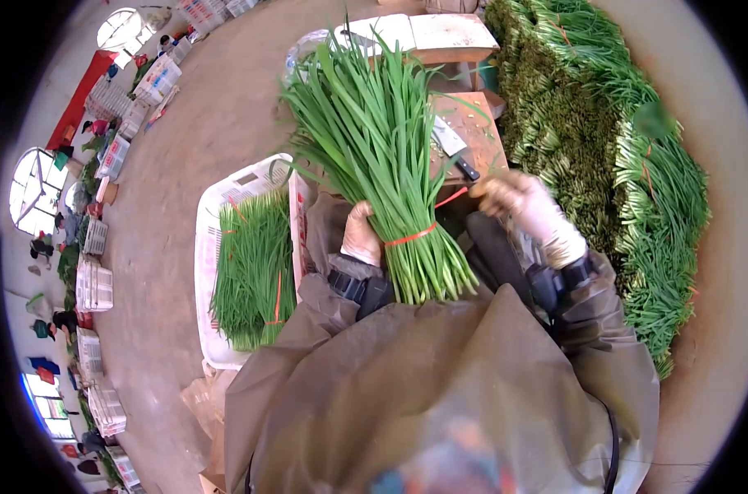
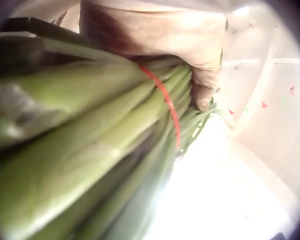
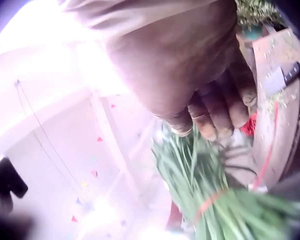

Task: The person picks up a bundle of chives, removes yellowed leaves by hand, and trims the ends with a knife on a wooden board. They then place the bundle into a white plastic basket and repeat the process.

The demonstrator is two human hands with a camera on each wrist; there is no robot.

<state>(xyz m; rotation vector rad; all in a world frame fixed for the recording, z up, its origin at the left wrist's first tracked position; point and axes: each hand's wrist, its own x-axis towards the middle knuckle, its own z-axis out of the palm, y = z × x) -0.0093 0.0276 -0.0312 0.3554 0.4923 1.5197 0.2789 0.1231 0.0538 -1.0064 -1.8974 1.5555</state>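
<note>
My gloved left hand (image 1: 362,235) grips a large bundle of long green leafy stalks (image 1: 382,140) from its left side, cut ends toward my lap. A red band (image 1: 410,235) circles the stalks near those ends. In the left wrist view the thumb side of the hand (image 2: 160,35) wraps the bundle beside the red band (image 2: 165,95). One loose red tail (image 1: 452,197) sticks out from the bundle toward my right hand (image 1: 524,210). The right wrist view shows the right hand's fingers (image 3: 220,117) loosely bent, nothing visible in them, and the red tail (image 3: 271,145) apart from them.
A knife (image 1: 450,138) lies on a wooden board (image 1: 483,123) ahead. To the left stands a white crate (image 1: 205,284) holding banded green bundles (image 1: 255,263). More greens (image 1: 662,206) are heaped at the right. Across the hall are people and crates (image 1: 94,286).
</note>
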